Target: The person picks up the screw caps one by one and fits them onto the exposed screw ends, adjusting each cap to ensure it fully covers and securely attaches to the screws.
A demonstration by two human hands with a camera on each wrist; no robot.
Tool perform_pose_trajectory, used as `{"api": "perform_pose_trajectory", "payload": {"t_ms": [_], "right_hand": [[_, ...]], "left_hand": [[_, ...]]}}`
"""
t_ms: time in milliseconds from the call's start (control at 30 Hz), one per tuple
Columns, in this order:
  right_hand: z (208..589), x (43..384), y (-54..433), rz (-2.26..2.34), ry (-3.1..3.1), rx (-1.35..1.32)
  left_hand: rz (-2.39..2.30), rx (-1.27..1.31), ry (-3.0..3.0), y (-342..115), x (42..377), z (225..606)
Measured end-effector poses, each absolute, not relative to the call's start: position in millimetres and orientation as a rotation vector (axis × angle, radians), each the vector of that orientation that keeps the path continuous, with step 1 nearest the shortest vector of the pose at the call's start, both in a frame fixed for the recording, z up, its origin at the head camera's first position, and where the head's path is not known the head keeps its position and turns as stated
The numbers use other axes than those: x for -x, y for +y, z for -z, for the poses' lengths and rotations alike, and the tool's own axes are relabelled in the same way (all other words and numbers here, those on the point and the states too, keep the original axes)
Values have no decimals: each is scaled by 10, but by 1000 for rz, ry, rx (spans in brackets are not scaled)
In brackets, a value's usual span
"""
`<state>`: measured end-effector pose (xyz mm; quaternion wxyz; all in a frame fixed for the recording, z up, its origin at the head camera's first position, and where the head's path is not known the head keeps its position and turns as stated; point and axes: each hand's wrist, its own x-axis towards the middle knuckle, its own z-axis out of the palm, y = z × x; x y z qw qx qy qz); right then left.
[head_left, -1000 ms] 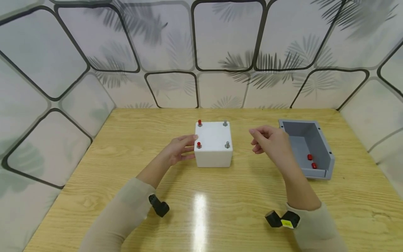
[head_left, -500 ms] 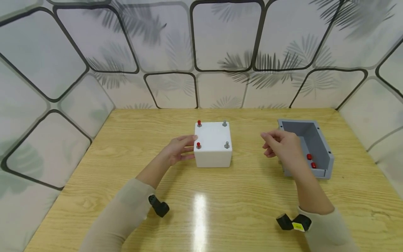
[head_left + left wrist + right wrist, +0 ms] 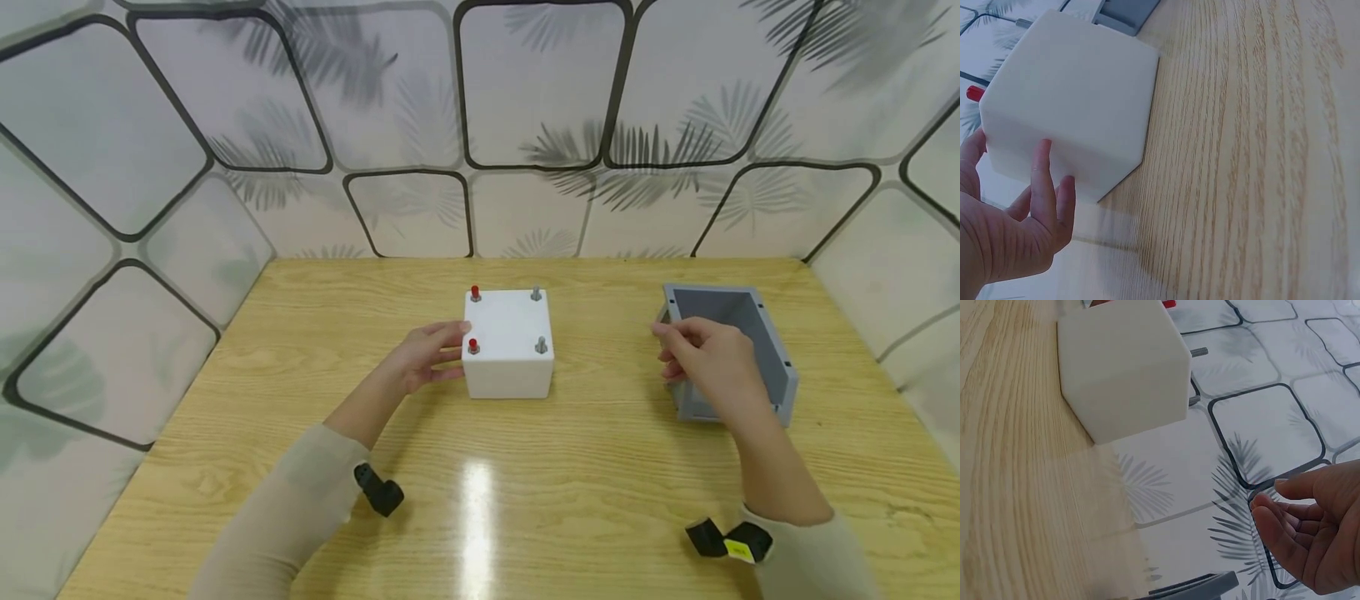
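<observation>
A white box [image 3: 507, 321] stands on the table, with a threaded post at each top corner. Red caps [image 3: 473, 345] cover the two left posts; the two right posts are bare metal bolts [image 3: 542, 343]. My left hand [image 3: 422, 358] touches the box's left side with fairly straight fingers, the thumb near its top edge. In the left wrist view, fingertips [image 3: 1043, 150] rest on the white side wall. My right hand [image 3: 717, 364] is over the left part of a grey bin [image 3: 782, 362], its fingers loosely bent. Nothing shows between them in the right wrist view.
The bin has a low front and stands right of the box on the wooden table [image 3: 600, 467]. My right hand and wrist hide much of its inside. A patterned backdrop [image 3: 540, 92] rises behind and along both sides of the table.
My right hand has moved right, from beside the box to over the bin, and now hides the red caps seen there earlier. The left hand and box have stayed in place.
</observation>
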<state>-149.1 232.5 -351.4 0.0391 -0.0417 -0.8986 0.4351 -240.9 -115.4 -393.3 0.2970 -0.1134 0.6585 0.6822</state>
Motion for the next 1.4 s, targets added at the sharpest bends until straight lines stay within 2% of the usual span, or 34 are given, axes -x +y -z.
{"api": "perform_pose_trajectory", "payload": {"t_ms": [733,1400], "right_hand": [[3639,1405,2793,-1168,-2842,163],[3644,1513,3004,-966,-3080,173]], "left_hand": [[-1808,292,1751,-1160,2420,3946],[-1810,288,1745,-1169,2428,3954]]}}
